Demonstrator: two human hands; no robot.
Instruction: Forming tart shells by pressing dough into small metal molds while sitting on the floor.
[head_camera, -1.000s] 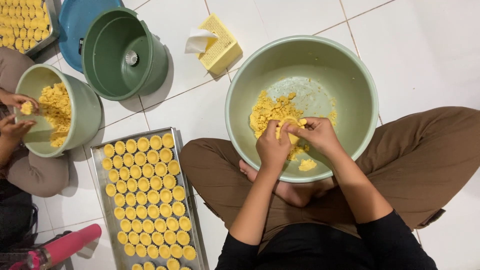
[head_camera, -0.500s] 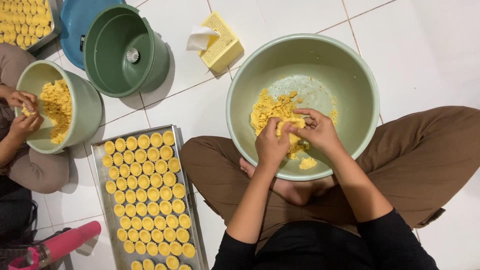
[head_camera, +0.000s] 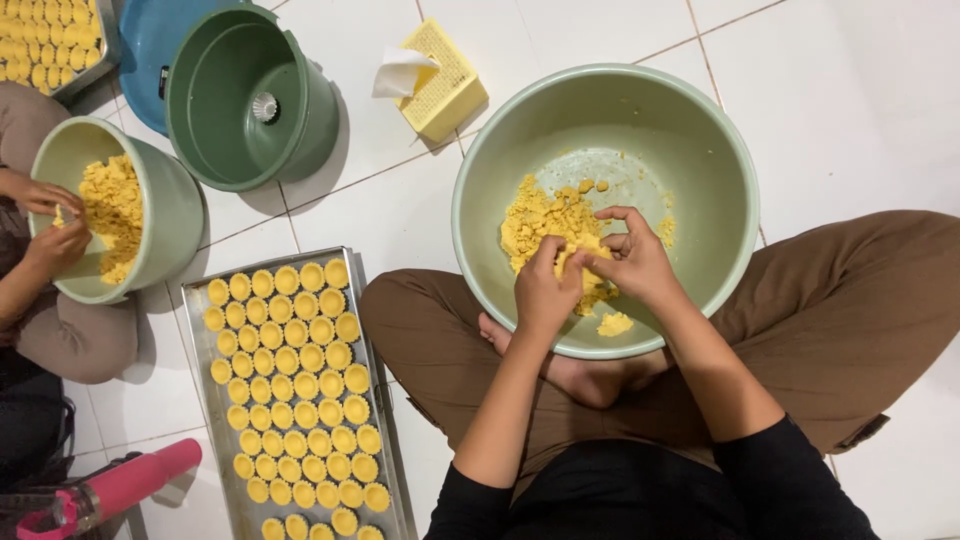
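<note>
While both wrists bend inward, I see my left hand (head_camera: 545, 290) and right hand (head_camera: 635, 262) pinching 1 yellow dough lump (head_camera: 578, 256) at the pale green basin's (head_camera: 500, 150) 6 o'clock; fingers mostly hide it.

The single head camera looks almost straight down from the seated person's head, close over the lap and the bowl (head_camera: 700, 120) on the tiled floor (head_camera: 860, 90). Its left edge takes in a tray (head_camera: 195, 330) and a neighbour's bowl (head_camera: 180, 215).
</note>
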